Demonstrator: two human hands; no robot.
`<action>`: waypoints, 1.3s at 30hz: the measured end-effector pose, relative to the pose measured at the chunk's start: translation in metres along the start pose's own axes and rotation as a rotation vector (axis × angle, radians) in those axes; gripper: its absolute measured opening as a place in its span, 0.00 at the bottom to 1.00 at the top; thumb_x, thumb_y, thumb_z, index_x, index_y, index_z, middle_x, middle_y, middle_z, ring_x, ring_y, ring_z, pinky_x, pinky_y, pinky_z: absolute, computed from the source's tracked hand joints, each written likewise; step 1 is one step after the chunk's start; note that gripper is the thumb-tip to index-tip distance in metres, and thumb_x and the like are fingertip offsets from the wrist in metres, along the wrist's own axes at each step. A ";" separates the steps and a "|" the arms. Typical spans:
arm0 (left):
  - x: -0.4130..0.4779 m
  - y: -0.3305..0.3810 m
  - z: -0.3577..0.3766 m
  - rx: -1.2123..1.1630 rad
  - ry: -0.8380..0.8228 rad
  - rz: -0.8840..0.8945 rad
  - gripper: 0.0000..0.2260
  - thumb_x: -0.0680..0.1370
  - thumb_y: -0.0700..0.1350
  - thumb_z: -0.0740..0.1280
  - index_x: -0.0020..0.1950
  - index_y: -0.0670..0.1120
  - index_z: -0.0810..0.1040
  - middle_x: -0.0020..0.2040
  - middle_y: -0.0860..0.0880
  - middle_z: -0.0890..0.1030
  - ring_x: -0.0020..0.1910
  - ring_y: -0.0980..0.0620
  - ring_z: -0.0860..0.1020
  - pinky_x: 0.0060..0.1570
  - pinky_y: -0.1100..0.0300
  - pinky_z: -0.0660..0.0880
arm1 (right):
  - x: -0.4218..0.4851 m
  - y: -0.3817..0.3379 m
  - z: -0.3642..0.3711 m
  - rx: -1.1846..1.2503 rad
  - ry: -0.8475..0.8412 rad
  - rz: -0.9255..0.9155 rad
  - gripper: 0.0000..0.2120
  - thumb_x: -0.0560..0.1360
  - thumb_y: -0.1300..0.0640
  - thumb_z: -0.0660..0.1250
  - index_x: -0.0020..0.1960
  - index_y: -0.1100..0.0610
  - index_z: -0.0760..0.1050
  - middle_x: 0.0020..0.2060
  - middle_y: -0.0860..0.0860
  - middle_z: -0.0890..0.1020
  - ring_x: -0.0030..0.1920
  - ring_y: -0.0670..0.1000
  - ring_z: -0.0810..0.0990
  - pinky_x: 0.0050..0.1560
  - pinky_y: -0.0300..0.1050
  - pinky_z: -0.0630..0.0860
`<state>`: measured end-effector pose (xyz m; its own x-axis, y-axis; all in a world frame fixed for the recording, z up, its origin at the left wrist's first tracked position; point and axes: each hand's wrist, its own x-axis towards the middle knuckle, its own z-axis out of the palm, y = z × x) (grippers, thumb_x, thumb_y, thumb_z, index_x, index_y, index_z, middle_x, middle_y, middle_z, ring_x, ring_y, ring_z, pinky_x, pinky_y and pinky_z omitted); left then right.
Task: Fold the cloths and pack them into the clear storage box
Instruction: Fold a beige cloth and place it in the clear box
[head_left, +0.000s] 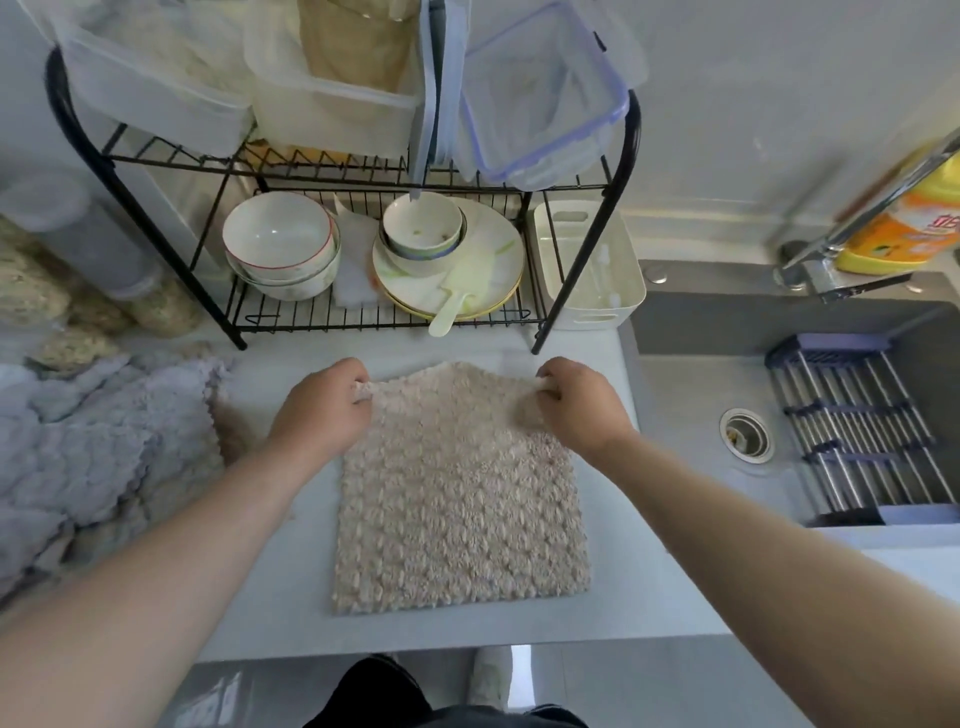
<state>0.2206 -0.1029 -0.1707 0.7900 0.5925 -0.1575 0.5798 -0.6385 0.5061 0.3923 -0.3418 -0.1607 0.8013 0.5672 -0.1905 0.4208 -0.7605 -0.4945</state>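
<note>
Forearms enter from the bottom corners of the frame and meet at centre. Left hand (324, 410) pinches the far left corner of the beige cloth (460, 499); fingers curled closed on the fabric. Right hand (582, 408) does the same at the far right corner, fingertips closed on a small tuft. Far edge is lifted slightly off the counter (634, 587); near edge and the rest lie flat, spread square in the middle of the frame.

Progress, as judged: early. This cloth is unfolded, first fold just being set up. Pile of grey-lilac cloths (98, 447) sits crumpled at the left edge of frame, a beige one apparently tucked under it; none look folded. Several clear storage boxes (545, 98) stand on the top tier of the black dish rack (363, 171), upper centre; one with a blue-rimmed edge tilts at upper right. Nothing visibly packed from here, though contents are hard to read through the plastic. Which box is meant I cannot tell.

Edges and room: counter front edge runs just below the cloth's near hem, little spare surface there. Rack legs stand close behind the hands. Sink (748, 395) drops off right of the cloth, narrow strip of counter between. Free room is mainly toward the camera, so folding the far edge back looks the easy direction.
</note>
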 end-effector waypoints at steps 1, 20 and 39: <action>-0.015 0.001 -0.002 -0.044 -0.003 0.000 0.04 0.75 0.41 0.65 0.44 0.49 0.72 0.36 0.49 0.76 0.34 0.48 0.74 0.30 0.59 0.65 | -0.014 0.003 -0.002 0.049 0.003 -0.007 0.10 0.75 0.61 0.60 0.53 0.55 0.77 0.44 0.51 0.78 0.40 0.53 0.77 0.35 0.39 0.68; -0.183 -0.035 0.051 0.120 -0.258 0.100 0.11 0.74 0.37 0.63 0.36 0.50 0.66 0.60 0.64 0.67 0.51 0.58 0.74 0.44 0.70 0.66 | -0.160 0.085 0.039 -0.231 -0.246 -0.383 0.16 0.70 0.60 0.57 0.50 0.56 0.80 0.52 0.51 0.78 0.51 0.55 0.78 0.51 0.47 0.77; -0.133 0.036 0.078 0.353 -0.273 0.253 0.44 0.69 0.69 0.63 0.79 0.57 0.46 0.77 0.58 0.40 0.78 0.53 0.42 0.75 0.53 0.37 | -0.106 0.028 0.019 0.535 -0.239 0.755 0.10 0.74 0.56 0.66 0.49 0.63 0.73 0.39 0.54 0.75 0.34 0.51 0.71 0.32 0.41 0.67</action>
<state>0.1517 -0.2434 -0.1974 0.9104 0.2779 -0.3063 0.3580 -0.9004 0.2472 0.3109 -0.4177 -0.1701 0.6484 0.0809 -0.7570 -0.4694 -0.7403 -0.4812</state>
